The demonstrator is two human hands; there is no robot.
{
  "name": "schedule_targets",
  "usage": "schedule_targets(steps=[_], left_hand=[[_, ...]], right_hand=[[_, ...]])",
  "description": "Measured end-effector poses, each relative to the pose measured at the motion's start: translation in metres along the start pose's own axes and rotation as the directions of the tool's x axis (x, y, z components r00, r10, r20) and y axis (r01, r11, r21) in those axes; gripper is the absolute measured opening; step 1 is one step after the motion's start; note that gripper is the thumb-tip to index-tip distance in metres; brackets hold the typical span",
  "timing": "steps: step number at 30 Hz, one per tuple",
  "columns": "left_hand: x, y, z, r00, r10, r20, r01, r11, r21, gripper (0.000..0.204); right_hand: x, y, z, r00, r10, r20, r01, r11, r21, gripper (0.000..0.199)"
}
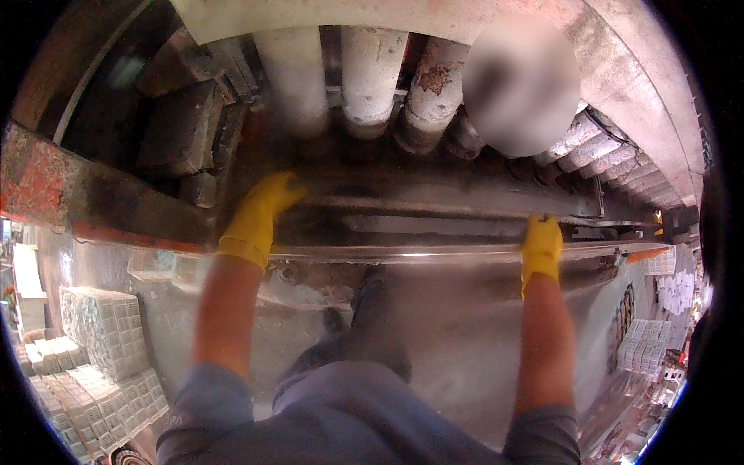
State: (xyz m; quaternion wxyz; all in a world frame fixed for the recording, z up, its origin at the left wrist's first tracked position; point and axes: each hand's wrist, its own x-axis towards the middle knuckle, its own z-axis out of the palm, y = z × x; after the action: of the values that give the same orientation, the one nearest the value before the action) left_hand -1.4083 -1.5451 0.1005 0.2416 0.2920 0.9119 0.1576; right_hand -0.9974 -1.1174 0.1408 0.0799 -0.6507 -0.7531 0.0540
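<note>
A long, dark metal trough [434, 227] stretches across in front of me, with thin metal rails along it. My left hand [266, 203], in a yellow rubber glove, reaches over its left part. Its fingers stretch forward, slightly bent and apart, beside the left end of a long metal bar [434, 209]. My right hand [542, 239], gloved in the same yellow, is closed over that bar farther right. The undersides of its fingers are hidden, so the exact grip does not show.
Thick pale rollers [372, 77] stand in a row behind the trough. At far left lie dark blocks [182, 128] inside a rusty frame [116, 194]. Pale crate stacks [108, 333] stand on the floor at left, others [645, 345] at right. A blurred oval covers some rollers.
</note>
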Motion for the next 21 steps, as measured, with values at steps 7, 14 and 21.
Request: schedule_targets(steps=[7,14,21], left_hand=[[0.002,-0.015,0.021,0.999,-0.011,-0.048,0.016,0.995,0.101,0.069],[-0.026,0.016,0.013,0.999,0.027,-0.032,-0.024,0.996,0.089,0.067],[-0.001,-0.033,0.042,0.998,-0.022,-0.057,0.031,0.985,0.171,0.071]], right_hand=[[-0.003,0.020,0.009,0.993,-0.119,0.006,0.119,0.991,-0.064,0.063],[-0.044,0.018,-0.023,0.998,0.057,0.002,-0.057,0.998,0.022,0.062],[-0.062,0.040,-0.020,0.998,0.062,-0.027,-0.062,0.998,0.009,0.063]])
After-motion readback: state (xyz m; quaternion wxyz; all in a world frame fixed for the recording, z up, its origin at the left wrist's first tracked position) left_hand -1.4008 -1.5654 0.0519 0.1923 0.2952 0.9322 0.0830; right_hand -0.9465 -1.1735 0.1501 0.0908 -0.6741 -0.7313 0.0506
